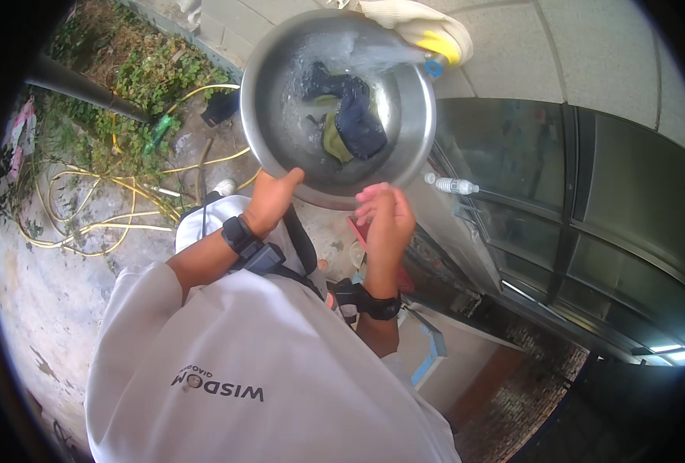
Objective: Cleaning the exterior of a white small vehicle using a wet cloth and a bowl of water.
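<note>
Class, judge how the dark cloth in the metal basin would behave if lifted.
The dark cloth would probably hang floppy, as it lies bent and crumpled. With water gushing into the metal basin, it is likely soaked and heavy for its size.

A long, thin yellow hose [136,187] lies in loops on the hard gray ground [57,301], near leafy green plants [145,69]. A small clear plastic bottle [455,185] is near a dark-framed glass window [504,147].

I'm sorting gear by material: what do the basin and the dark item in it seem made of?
The basin looks like metal, probably stainless steel: smooth, silvery, with bright reflections. The dark item seems soft fabric: matte, limply folded; its fibre can't be told.
</note>
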Demonstrator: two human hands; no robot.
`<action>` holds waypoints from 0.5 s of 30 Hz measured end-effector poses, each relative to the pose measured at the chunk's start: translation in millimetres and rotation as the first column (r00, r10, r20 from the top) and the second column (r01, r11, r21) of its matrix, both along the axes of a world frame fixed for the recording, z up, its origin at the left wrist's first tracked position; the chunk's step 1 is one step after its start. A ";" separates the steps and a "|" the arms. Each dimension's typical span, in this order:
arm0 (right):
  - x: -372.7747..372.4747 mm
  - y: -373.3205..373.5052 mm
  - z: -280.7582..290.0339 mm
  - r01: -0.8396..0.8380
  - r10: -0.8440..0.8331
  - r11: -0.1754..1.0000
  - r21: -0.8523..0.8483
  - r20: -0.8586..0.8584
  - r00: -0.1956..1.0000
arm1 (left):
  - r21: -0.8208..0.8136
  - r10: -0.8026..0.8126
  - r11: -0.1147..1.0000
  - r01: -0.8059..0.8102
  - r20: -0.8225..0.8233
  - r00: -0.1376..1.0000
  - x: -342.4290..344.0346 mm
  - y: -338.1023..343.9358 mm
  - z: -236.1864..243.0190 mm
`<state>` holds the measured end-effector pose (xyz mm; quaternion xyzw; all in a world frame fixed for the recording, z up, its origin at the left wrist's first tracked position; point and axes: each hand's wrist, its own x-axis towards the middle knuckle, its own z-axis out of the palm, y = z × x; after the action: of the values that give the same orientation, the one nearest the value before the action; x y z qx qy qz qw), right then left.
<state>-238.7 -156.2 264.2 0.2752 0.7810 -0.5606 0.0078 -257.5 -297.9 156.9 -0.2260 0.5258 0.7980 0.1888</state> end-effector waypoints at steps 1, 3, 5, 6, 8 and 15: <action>-6.2 4.1 4.8 0.002 -0.003 1.000 -0.017 -0.043 0.999 | 0.018 0.006 1.000 -0.006 -0.006 1.000 0.3 -0.5 0.4; -25.0 13.3 12.5 0.003 -0.007 0.999 -0.037 -0.098 0.995 | 0.033 0.012 0.999 -0.011 -0.025 1.000 -6.9 -1.7 -1.0; -37.7 22.5 24.3 0.022 -0.040 0.992 -0.122 -0.146 0.988 | 0.025 -0.009 1.000 0.010 -0.020 1.000 -7.1 -2.8 1.1; -45.3 26.2 29.4 0.018 -0.037 0.992 -0.123 -0.148 0.988 | 0.024 -0.006 1.000 0.007 -0.022 1.000 -6.9 -2.4 2.2; -61.4 32.7 37.2 0.040 -0.069 0.988 -0.151 -0.191 0.979 | 0.038 0.058 0.998 -0.056 -0.046 0.997 -6.8 -0.7 4.5; -133.7 44.3 32.9 -0.051 0.016 0.981 -0.187 -0.187 0.982 | 0.038 0.044 0.998 -0.043 -0.031 0.999 -9.0 -1.1 2.9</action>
<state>-372.3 -111.9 297.1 0.2067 0.7256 -0.6557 -0.0289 -266.5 -299.0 159.8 -0.2212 0.5086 0.8151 0.1672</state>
